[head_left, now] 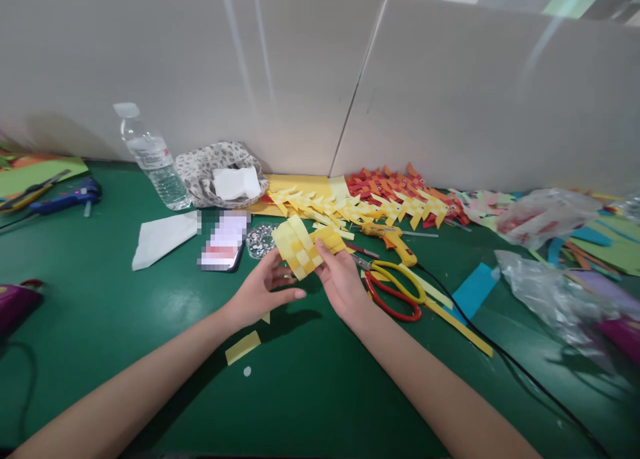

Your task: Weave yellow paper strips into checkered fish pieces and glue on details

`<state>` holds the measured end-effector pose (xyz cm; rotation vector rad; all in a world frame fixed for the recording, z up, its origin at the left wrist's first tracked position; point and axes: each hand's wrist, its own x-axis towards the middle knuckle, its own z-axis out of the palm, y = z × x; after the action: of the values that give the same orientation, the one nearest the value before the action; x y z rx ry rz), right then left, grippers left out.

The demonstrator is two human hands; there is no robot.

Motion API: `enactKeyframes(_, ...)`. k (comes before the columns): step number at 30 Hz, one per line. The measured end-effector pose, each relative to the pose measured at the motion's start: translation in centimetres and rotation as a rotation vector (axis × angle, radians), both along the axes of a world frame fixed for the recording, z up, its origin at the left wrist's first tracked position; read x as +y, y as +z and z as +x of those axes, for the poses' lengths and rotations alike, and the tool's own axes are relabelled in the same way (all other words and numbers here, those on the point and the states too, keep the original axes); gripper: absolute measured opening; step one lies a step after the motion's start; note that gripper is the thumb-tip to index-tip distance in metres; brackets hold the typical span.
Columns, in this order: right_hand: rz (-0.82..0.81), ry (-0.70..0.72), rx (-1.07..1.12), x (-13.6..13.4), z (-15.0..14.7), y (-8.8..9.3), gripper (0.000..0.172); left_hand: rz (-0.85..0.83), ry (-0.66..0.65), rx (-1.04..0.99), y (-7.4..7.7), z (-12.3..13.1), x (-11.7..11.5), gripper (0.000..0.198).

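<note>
A woven piece of pale and deep yellow paper strips (300, 249) is held up above the green table. My right hand (343, 279) pinches its right side, thumb in front and the other fingers mostly hidden behind. Close by its lower left edge is my left hand (267, 286), thumb and fingers apart; I cannot tell whether its fingertips touch the paper. Just right of my right hand lie scissors (395, 289) with red and yellow handles. Behind them is a yellow glue gun (393, 239). A dish of small round eyes (261, 241) sits beyond my left hand.
Yellow woven paper fish (370, 209) and red ones (390, 182) lie along the grey partition (300, 79). A water bottle (157, 159), phone (225, 242) and patterned cloth bag (195, 172) stand left. A black cord (500, 352) crosses the right side near plastic bags (545, 299).
</note>
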<state>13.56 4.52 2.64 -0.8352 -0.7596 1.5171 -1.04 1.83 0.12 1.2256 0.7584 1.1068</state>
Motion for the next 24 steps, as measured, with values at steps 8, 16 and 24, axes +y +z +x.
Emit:
enactKeyframes(8, 0.058, 0.048, -0.144, 0.4, 1.1, 0.4, 0.035, -0.048, 0.321, 0.088, 0.0, -0.6, 0.8, 0.042)
enactKeyframes(16, 0.316, 0.14, -0.67, 2.0, 4.7, 0.7, 0.034, 0.099, 0.296, 0.382, -0.5, -1.4, 1.2, 0.045)
enactKeyframes(24, 0.506, 0.261, -1.134, 1.2, 5.3, 1.1, 0.015, 0.217, 0.221, 0.515, -0.9, -1.4, 1.0, 0.031)
